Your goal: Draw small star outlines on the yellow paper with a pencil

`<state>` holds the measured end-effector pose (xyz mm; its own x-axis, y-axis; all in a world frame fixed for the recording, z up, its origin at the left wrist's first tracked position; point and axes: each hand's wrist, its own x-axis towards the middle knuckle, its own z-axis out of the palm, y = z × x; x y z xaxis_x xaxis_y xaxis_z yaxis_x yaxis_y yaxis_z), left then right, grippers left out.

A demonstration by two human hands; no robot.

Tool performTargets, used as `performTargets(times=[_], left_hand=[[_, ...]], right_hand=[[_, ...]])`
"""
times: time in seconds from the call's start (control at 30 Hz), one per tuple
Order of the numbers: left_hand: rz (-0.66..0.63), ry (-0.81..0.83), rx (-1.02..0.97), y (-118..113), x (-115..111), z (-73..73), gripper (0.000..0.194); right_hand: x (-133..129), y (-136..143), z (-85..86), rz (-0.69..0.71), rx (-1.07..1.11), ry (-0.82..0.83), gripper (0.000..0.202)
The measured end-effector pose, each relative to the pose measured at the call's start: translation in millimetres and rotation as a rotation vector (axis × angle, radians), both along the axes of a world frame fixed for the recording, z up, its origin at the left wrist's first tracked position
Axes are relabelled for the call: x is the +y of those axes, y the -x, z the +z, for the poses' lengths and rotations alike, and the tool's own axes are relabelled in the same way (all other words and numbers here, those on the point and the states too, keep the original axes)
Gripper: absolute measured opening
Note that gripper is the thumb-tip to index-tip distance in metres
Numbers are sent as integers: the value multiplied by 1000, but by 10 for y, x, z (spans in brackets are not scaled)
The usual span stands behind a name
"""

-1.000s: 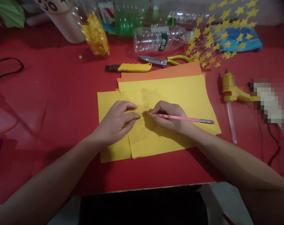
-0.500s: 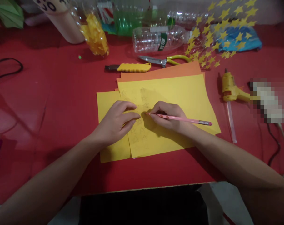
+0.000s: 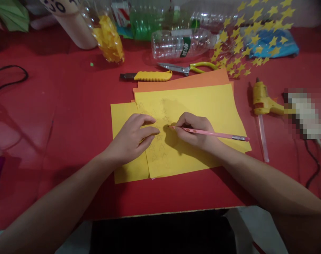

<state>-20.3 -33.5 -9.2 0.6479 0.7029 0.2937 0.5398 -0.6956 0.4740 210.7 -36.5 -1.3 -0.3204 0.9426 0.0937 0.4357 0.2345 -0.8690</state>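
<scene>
A pink pencil with an eraser end is gripped in my right hand, its tip close to a yellow sheet of paper. Small star outlines drawn in pencil run in columns along the sheet's left part. My left hand rests at the sheet's left side with its fingers apart and nothing in them. It also lies over a second yellow sheet, which sticks out to the left underneath. Orange paper shows behind the top edge.
Beyond the paper lie a yellow box cutter, scissors and a clear plastic bottle. Cut yellow stars cluster at the back right. A yellow glue gun with a glue stick is at the right. The red table ends near me.
My right hand and the pencil have shifted slightly to the right over the sheet. The left hand keeps its place on the paper. The whole view has slid a little.
</scene>
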Motion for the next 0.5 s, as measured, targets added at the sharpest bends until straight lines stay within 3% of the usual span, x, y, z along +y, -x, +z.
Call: performTargets(times=[0.5], left_hand=[[-2,-9,-9,2,-3,-13,23]], right_hand=[[-24,-3,49,-75,32,37,18]])
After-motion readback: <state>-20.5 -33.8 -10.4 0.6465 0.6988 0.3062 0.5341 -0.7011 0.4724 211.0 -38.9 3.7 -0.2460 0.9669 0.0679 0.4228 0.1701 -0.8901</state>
